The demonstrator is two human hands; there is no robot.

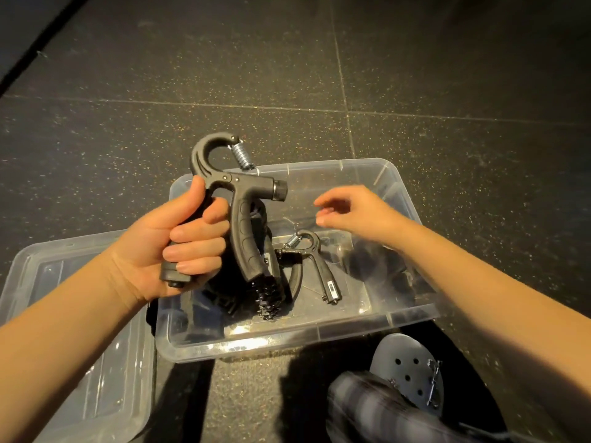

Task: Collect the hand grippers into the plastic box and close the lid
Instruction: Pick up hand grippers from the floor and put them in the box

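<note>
My left hand (172, 247) grips one handle of a black hand gripper (243, 199) with a steel spring, held upright above the left part of the clear plastic box (396, 318). Inside the box lies another black hand gripper (315, 263), and more dark grippers (224, 298) sit under the held one. My right hand (355, 212) hovers over the box's right half, fingers relaxed and holding nothing. The clear lid (80, 314) lies flat on the floor to the left of the box.
The box and lid rest on dark speckled rubber floor tiles (447, 75). Below the box at the lower right are a grey perforated clog (409, 375) and a plaid trouser leg (377, 414).
</note>
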